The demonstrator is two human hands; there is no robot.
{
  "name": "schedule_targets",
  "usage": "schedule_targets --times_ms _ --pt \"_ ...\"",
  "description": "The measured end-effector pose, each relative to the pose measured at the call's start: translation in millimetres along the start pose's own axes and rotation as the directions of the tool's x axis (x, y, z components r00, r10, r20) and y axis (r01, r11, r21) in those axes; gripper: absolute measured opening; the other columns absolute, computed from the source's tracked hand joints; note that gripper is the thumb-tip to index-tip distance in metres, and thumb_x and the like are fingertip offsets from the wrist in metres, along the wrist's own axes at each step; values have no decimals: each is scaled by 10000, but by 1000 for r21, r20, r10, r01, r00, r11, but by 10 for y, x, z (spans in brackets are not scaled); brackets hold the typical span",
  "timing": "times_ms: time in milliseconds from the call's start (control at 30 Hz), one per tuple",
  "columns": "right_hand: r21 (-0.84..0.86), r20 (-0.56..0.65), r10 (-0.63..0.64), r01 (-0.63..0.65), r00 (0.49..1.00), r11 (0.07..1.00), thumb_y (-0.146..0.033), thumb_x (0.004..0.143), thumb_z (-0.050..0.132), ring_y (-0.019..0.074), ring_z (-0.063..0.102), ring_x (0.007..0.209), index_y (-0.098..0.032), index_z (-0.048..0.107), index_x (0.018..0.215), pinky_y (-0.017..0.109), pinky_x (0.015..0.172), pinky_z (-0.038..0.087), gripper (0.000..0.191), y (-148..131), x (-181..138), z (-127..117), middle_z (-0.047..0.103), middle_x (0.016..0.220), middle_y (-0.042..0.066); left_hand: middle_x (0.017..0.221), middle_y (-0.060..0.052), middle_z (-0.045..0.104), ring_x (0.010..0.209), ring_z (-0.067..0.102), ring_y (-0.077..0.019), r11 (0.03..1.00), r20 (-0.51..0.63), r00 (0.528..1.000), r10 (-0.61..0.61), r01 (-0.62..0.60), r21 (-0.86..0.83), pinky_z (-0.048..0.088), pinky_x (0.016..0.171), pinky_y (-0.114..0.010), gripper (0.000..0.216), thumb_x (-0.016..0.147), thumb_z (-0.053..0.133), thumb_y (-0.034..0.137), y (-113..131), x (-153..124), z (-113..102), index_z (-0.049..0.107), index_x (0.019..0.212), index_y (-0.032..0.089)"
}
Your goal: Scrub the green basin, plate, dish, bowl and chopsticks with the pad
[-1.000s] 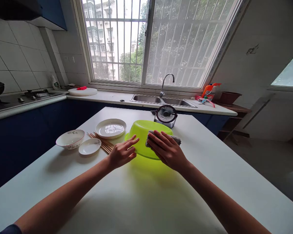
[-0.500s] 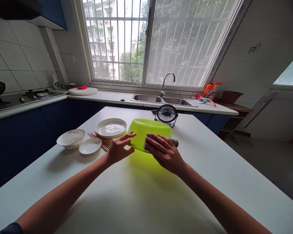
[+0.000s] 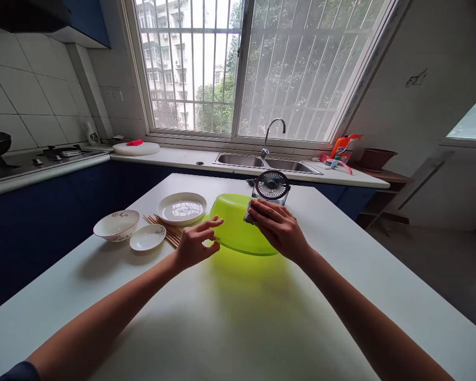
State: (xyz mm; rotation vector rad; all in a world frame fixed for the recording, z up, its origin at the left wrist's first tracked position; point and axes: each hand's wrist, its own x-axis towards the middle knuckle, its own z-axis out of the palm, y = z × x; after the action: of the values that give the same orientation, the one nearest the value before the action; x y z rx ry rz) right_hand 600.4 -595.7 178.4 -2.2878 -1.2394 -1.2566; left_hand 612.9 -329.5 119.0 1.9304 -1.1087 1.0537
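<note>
A translucent lime-green plastic basin [image 3: 238, 230] is upside down and tilted, its rim toward me. My left hand [image 3: 196, 243] holds it at the left side of the rim, fingers along the outer wall and thumb near the edge. My right hand [image 3: 280, 227] presses a grey cloth [image 3: 249, 212] on the outer wall at the upper right; most of the cloth is hidden under the fingers. Just left of the basin are a white plate [image 3: 181, 208] and several wooden chopsticks [image 3: 170, 233].
On the white table [image 3: 206, 328] stand a patterned bowl [image 3: 117, 226], a small dish [image 3: 148, 237] and, behind the basin, a small fan [image 3: 272, 186]. Beyond is a counter with a double sink [image 3: 267, 163] and an orange bottle [image 3: 340, 145]. A gas stove [image 3: 59, 153] is far left.
My right hand has slid the cloth up and to the right along the basin's wall. The basin's rim shows more below it. My left hand has stayed nearly still.
</note>
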Motion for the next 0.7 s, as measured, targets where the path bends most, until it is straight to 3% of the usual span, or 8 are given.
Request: schedule_targets --times_ms 267,400,567,700 --pt "4 44 -83 83 996 997 -153 974 510 252 490 1349 -255 510 1413 462 1058 469 451 -192 -171 6 622 1354 74 1155 -94 733 1058 712 -257 989 -19 990 -141 140 -48 638 838 -393 144 710 644 77 -23 60 -54 575 653 190" --pt "-4 90 -127 128 988 992 -156 978 495 251 478 1359 -215 517 1406 454 1068 465 433 -259 -238 -19 623 1350 85 1148 -99 735 1022 722 -248 987 -22 988 -154 153 -42 637 831 -392 134 693 639 68 -36 74 -70 588 660 188" --pt "-40 80 -124 128 989 991 -160 983 494 242 482 1357 -243 507 1417 447 1080 463 442 -131 -145 -50 602 1377 82 1158 -101 731 1024 722 -242 987 16 989 -145 146 -70 639 839 -369 128 698 631 52 -54 50 -69 620 674 177" --pt "-24 8 -49 49 999 999 -150 974 511 256 504 1338 -255 527 1406 456 1055 483 445 18 -16 -48 603 1372 94 1151 -104 733 1000 730 -244 986 23 992 -125 127 -109 658 745 -333 112 714 647 64 -65 14 -63 667 742 171"
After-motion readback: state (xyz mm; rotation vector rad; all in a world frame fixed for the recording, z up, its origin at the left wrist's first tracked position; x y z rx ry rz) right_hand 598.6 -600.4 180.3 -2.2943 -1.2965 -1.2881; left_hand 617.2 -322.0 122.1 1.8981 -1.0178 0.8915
